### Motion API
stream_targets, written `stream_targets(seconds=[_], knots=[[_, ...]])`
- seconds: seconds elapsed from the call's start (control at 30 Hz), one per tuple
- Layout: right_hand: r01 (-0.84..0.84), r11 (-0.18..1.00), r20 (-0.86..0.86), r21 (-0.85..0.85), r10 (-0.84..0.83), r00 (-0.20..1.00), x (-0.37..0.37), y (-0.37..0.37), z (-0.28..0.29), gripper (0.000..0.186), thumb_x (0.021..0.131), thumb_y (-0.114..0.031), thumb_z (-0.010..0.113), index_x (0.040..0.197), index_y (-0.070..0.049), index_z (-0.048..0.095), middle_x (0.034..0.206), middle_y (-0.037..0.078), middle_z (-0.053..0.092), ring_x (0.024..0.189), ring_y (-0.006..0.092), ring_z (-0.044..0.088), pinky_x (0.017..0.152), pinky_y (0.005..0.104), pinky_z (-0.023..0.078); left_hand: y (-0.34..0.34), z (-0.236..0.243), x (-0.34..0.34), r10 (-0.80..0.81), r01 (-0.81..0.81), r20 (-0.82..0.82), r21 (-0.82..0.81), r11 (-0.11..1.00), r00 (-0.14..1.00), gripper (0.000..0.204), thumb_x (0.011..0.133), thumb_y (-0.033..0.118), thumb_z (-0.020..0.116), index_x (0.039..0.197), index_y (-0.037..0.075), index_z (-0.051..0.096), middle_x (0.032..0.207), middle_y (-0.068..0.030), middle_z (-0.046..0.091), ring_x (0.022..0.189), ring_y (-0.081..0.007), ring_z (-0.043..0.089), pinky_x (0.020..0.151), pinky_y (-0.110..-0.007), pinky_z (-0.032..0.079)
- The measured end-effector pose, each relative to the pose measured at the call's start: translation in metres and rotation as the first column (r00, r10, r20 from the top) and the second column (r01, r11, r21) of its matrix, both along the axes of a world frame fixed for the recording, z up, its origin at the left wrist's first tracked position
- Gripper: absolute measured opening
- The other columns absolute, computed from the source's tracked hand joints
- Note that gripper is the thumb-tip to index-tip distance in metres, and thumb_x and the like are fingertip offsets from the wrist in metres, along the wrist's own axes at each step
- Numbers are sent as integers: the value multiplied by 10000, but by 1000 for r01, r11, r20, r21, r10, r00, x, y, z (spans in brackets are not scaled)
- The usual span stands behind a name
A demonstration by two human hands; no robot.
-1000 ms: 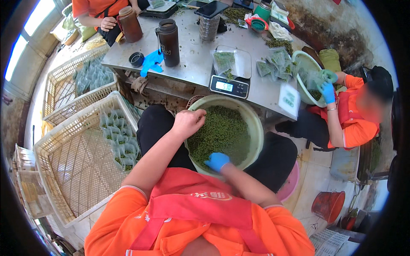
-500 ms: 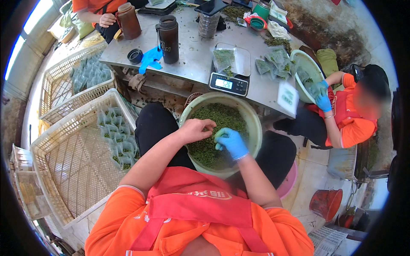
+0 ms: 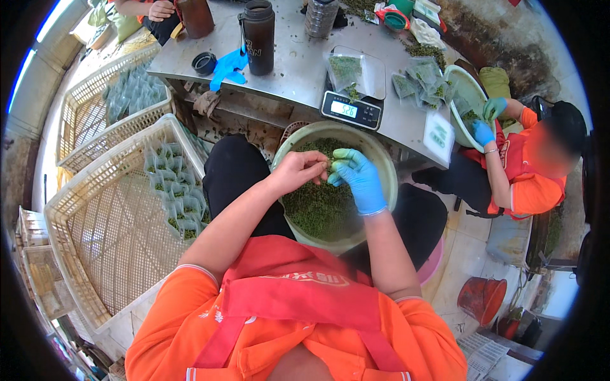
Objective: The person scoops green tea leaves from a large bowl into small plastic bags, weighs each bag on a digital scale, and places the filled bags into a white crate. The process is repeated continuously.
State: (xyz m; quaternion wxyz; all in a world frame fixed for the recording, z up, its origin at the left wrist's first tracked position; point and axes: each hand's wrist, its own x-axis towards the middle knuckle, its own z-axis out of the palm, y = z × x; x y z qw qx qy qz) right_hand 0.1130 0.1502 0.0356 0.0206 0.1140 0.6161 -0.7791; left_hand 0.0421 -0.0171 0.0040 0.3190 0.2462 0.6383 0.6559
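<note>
Both hands meet above a pale green basin that sits between my knees. It holds a heap of small green plant bits, too fine to name exactly. My left hand is bare, its thumb and fingers pinched together. Close beside it, my right hand wears a blue glove with greenish fingertips, also closed in a pinch. Whatever lies between the fingertips is tiny and mostly hidden. Just beyond the basin, a digital scale with a lit display bears an open clear bag of green bits.
On the metal table stand a dark bottle, a blue glove and filled bags. Left of me, a plastic crate holds rows of bags. A co-worker with gloved hands works at another basin.
My hands have risen from the heap toward the basin's far side and come together at the fingertips. The view has shifted slightly. The co-worker's hands have moved apart over the other basin.
</note>
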Motion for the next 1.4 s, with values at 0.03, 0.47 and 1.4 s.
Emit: stream_targets(seconds=[0.03, 0.47, 1.4], knots=[[-22, 999, 8, 26, 22, 1000, 1, 0, -4, 144, 839, -31, 599, 983, -18, 598, 785, 49, 627, 637, 109, 606, 563, 233, 495, 0, 0, 1, 2, -4, -49, -34, 999, 999, 194, 915, 165, 520, 969, -4, 599, 775, -49, 658, 647, -101, 618, 598, -241, 497], [-276, 961, 271, 32, 258, 927, 10, 14, -12, 57, 791, -22, 559, 840, -44, 580, 673, 67, 614, 521, 151, 614, 450, 251, 483, -9, 5, -4, 205, -387, -637, -159, 908, 743, 132, 713, 175, 633, 643, 71, 591, 524, -92, 550, 488, -255, 577, 464, -357, 449], [288, 10, -287, 958, 82, 954, -137, 31, 11, 245, 841, -219, 539, 1059, -151, 630, 1250, 61, 528, 808, 328, 620, 686, 391, 512, 8, 7, -72, 456, -682, -728, -22, 731, 512, 149, 802, 210, 640, 904, 107, 605, 726, -62, 657, 678, -232, 654, 592, -342, 502]])
